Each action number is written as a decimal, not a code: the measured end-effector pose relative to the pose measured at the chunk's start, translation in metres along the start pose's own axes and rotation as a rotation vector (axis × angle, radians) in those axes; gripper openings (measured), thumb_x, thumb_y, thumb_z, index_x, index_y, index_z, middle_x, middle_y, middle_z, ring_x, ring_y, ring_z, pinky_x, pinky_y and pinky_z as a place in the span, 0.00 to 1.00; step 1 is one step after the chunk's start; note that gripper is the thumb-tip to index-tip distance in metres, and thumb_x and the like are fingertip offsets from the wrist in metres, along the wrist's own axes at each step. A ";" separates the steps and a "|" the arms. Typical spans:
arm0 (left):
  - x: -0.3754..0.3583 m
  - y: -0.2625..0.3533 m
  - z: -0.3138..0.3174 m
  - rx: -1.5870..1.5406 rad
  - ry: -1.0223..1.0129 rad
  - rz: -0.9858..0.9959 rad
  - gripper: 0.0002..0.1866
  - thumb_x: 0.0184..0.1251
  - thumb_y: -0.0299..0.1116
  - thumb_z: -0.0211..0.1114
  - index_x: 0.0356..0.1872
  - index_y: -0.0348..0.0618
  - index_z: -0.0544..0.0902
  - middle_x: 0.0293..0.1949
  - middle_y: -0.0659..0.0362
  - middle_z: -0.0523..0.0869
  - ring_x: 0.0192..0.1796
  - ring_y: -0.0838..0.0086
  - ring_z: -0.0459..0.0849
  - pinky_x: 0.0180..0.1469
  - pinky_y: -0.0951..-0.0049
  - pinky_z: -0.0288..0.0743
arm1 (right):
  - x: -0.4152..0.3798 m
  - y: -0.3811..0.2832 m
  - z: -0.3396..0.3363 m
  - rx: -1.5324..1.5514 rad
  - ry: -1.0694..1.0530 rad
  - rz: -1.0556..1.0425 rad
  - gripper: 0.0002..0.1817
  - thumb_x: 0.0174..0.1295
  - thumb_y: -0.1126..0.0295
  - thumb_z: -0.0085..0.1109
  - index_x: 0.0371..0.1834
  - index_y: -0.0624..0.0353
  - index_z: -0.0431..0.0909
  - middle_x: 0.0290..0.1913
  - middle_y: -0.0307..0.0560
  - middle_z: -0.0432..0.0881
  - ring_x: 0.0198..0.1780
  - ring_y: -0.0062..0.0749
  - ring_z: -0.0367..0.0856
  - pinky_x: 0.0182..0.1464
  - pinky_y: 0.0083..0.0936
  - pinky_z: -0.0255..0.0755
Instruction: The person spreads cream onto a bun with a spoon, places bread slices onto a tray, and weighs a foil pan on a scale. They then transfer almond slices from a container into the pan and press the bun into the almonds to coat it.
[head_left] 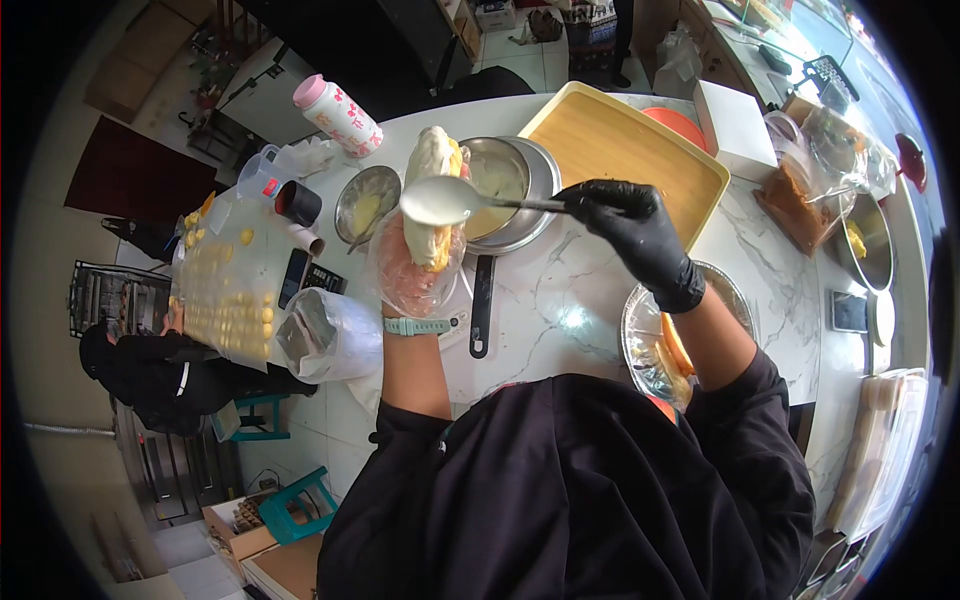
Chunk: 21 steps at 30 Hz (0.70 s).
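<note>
Just right of the steel bowl (492,152), the right hand (628,232), black-gloved, has its grip closed around a spoon (438,201) carrying white cream. Left of that bowl, the left hand (404,268), in clear plastic, has its grip around cream-coated bread (436,158); whether the spoon touches it, I cannot tell. Nearer the body and right of the bowl, a foil pan (636,345) sits on the desk (560,325). A smaller bowl (352,187) stands left; beyond, a tray (610,135) lies right, a pink-capped bottle (343,118) left. Another person (160,375) is far left.
</note>
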<state>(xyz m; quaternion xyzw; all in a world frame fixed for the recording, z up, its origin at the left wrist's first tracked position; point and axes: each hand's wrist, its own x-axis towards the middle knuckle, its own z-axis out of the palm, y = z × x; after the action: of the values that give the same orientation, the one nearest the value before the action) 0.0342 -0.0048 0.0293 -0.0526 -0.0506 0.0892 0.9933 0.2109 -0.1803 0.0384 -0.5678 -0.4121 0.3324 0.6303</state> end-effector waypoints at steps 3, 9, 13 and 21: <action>-0.001 0.000 -0.005 0.030 -0.030 -0.007 0.22 0.61 0.34 0.46 0.54 0.28 0.64 0.52 0.41 0.70 0.53 0.54 0.73 0.51 0.54 0.72 | 0.005 0.002 -0.005 -0.084 0.005 -0.026 0.12 0.56 0.71 0.53 0.39 0.67 0.78 0.32 0.43 0.80 0.35 0.16 0.74 0.42 0.16 0.69; -0.001 -0.017 0.004 0.070 0.091 0.105 0.22 0.61 0.33 0.46 0.56 0.32 0.64 0.56 0.44 0.68 0.55 0.54 0.71 0.54 0.51 0.69 | 0.022 0.001 -0.020 0.088 0.031 -0.017 0.12 0.55 0.71 0.52 0.38 0.65 0.79 0.31 0.40 0.80 0.32 0.16 0.72 0.38 0.13 0.67; -0.006 -0.015 -0.006 0.113 0.058 0.132 0.23 0.61 0.32 0.46 0.57 0.33 0.63 0.57 0.45 0.67 0.57 0.55 0.69 0.54 0.51 0.68 | 0.019 -0.001 -0.011 0.222 -0.045 0.040 0.11 0.54 0.69 0.53 0.36 0.65 0.78 0.30 0.38 0.78 0.31 0.16 0.70 0.36 0.15 0.67; -0.012 -0.011 -0.016 0.124 -0.003 0.092 0.26 0.60 0.31 0.48 0.60 0.34 0.59 0.60 0.46 0.63 0.58 0.52 0.67 0.53 0.51 0.69 | 0.037 0.010 -0.017 0.181 0.000 -0.056 0.13 0.58 0.71 0.46 0.39 0.66 0.77 0.30 0.40 0.75 0.30 0.16 0.69 0.37 0.13 0.66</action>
<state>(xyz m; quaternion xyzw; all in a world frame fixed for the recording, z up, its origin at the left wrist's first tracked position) 0.0263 -0.0189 0.0136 0.0067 -0.0440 0.1376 0.9895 0.2432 -0.1538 0.0335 -0.4968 -0.3959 0.3504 0.6882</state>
